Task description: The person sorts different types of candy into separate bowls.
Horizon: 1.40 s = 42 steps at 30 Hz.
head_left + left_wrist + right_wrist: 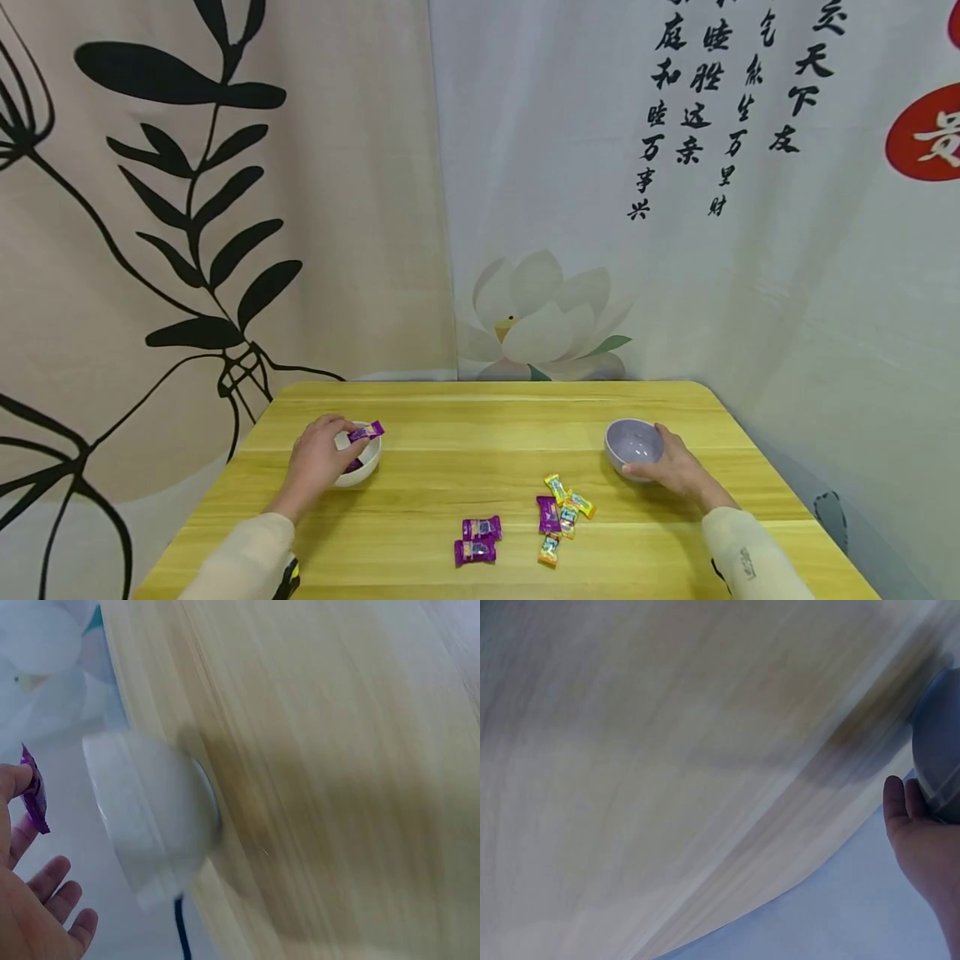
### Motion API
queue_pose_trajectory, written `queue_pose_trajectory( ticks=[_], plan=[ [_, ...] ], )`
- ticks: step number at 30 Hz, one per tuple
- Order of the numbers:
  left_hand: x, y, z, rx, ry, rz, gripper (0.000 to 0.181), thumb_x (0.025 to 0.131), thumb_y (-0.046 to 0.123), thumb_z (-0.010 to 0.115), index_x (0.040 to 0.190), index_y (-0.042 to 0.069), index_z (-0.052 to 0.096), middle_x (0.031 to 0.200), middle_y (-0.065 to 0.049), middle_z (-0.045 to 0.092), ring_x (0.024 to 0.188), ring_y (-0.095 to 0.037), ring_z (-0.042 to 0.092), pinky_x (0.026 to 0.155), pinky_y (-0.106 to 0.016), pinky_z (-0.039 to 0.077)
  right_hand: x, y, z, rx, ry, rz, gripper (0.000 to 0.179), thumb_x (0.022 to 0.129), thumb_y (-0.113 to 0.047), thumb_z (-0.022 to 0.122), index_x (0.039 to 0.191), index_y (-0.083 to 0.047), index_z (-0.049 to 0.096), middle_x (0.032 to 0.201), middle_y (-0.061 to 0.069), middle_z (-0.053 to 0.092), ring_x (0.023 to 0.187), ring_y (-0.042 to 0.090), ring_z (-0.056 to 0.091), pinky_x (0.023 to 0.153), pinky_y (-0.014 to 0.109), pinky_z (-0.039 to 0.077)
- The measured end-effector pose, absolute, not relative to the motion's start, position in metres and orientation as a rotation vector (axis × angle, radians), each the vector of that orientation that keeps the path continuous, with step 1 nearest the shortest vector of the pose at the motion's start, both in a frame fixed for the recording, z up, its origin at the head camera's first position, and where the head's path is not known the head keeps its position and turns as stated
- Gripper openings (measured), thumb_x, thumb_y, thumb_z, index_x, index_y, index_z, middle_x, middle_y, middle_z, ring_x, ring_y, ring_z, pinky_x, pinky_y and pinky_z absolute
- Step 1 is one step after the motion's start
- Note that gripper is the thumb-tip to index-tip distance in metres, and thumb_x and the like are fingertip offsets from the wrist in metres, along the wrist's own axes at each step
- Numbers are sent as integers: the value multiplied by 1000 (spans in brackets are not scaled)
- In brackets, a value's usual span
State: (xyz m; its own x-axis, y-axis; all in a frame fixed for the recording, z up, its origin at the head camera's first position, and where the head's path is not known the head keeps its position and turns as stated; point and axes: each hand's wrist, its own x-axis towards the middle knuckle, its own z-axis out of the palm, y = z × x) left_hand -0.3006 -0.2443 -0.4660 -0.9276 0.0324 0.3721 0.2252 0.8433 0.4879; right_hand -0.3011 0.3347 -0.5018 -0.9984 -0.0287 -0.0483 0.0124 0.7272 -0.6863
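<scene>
Between thumb and fingers, my left hand point(317, 457) pinches a purple-wrapped candy point(367, 431) over the white bowl point(370, 472). More purple wrapper point(352, 466) shows inside that bowl, partly hidden by the hand. From the side, the left wrist view has the candy point(34, 793) above the mouth of the white bowl point(154, 814), the other fingers spread. At the right, my right hand point(681, 469) grips the greyish-purple bowl point(632, 440), thumb at its near side and fingers round the far side. No candy shows inside this bowl.
On the wooden table point(465, 442), two purple-wrapped candies point(476, 551) lie near the front middle. Right of them is a loose group of several yellow-wrapped candies point(568, 518) with one purple candy point(549, 515). A printed curtain point(360, 208) hangs behind the table.
</scene>
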Motion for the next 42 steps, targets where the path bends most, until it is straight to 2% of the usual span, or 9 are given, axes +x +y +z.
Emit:
queue_pose_trajectory(
  ticks=[10,19,24,33,40,42],
  plan=[
    [-302,-265,-474,-90,-2680,-716,33,89,27,73,108,1,70,124,-25,58,117,-46,51,94,-64,37,-298,338,-501,-27,2865,-1163,121,79,-48,80,153,11,4,151,38,14,130,54,33,105,68,30],
    [-304,-270,-485,-49,-2707,-684,52,91,36,71,124,-4,63,130,-31,53,119,-50,49,95,-67,36,-297,337,-502,-26,2855,-1192,121,80,-46,80,152,12,1,152,39,12,132,56,29,107,68,27],
    [-304,-267,-484,-80,-2676,-702,49,91,33,71,123,-4,63,130,-30,54,119,-48,49,96,-66,35,-299,338,-505,-12,2853,-1196,125,79,-48,80,152,12,-3,152,41,8,133,58,26,107,69,25],
    [-301,-245,-475,-222,-2590,-759,41,92,26,72,120,-3,65,128,-27,57,121,-45,50,99,-64,35,-299,336,-505,-6,2823,-1234,123,79,-46,81,152,11,0,152,39,10,132,55,29,107,68,27],
    [-299,-223,-475,-345,-2529,-809,36,88,22,77,117,2,68,122,-18,62,116,-41,55,94,-60,43,-300,335,-504,-13,2808,-1282,121,80,-42,82,151,12,1,151,39,13,131,53,32,107,66,29],
    [-297,-217,-474,-381,-2523,-822,36,87,22,78,116,4,69,122,-17,62,114,-39,56,90,-55,48,-300,336,-505,-15,2804,-1291,120,80,-42,81,151,12,1,151,39,14,131,53,32,107,66,30]
  ],
)
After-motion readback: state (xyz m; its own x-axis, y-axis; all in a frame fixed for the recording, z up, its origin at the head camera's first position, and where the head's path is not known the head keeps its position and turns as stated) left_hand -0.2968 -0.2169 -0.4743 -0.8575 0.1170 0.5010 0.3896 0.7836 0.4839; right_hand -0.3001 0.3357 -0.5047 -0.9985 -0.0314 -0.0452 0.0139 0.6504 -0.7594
